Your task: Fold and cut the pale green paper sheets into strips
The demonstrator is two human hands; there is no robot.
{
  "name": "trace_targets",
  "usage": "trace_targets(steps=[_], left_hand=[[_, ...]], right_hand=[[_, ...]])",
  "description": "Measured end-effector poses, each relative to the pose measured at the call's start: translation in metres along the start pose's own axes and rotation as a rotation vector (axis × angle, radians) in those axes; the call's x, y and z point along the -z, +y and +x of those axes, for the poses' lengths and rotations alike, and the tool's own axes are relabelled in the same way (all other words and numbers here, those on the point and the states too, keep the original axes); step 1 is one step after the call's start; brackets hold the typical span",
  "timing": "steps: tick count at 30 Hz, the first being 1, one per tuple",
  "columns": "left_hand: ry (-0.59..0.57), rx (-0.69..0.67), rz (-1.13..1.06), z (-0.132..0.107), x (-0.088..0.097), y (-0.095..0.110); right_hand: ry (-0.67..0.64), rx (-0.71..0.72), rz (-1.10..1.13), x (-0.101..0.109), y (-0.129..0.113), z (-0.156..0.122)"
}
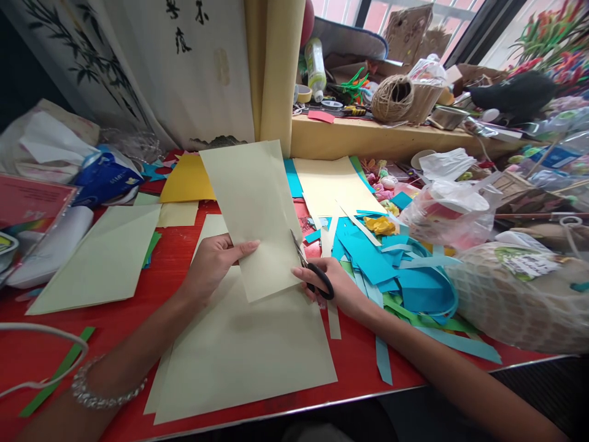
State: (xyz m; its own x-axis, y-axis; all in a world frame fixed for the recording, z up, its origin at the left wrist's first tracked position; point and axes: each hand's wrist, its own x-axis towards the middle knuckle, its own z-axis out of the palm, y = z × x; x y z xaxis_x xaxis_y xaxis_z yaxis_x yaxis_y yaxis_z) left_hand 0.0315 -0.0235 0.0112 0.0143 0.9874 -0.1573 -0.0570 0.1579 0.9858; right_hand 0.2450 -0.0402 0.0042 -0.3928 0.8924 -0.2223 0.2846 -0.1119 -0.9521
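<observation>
My left hand (pixel 216 261) pinches the left edge of a pale cream sheet of paper (pixel 257 215), thumb on top, holding it tilted up off the table. In my right hand (pixel 338 282) is a pair of scissors (pixel 321 279) with black handles, its blades at the sheet's right side. A narrow strip along that right edge appears partly parted from the sheet. Beneath both hands lie larger pale sheets (pixel 248 356) stacked on the red table (pixel 294 408). The fingers of my right hand are partly hidden behind the scissors and paper.
Blue paper scraps (pixel 368 252) and cut strips lie in a heap to the right, beside a net-wrapped bundle (pixel 519 294). Folded pale paper (pixel 103 255) and a blue tissue pack (pixel 108 175) are at left. A twine ball (pixel 391 98) sits on the cluttered ledge.
</observation>
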Motion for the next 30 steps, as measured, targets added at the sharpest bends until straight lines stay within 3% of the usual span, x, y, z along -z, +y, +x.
trace_targets(steps=[18,30], left_hand=[[-0.012,0.111,-0.02,0.0022,0.0018,0.0063],[-0.029,0.089,-0.008,-0.0028,-0.002,0.0046]], right_hand=[[0.005,0.061,0.086,-0.0054,0.0068,0.0007],[-0.017,-0.023,0.08,-0.0031,-0.0008,-0.0016]])
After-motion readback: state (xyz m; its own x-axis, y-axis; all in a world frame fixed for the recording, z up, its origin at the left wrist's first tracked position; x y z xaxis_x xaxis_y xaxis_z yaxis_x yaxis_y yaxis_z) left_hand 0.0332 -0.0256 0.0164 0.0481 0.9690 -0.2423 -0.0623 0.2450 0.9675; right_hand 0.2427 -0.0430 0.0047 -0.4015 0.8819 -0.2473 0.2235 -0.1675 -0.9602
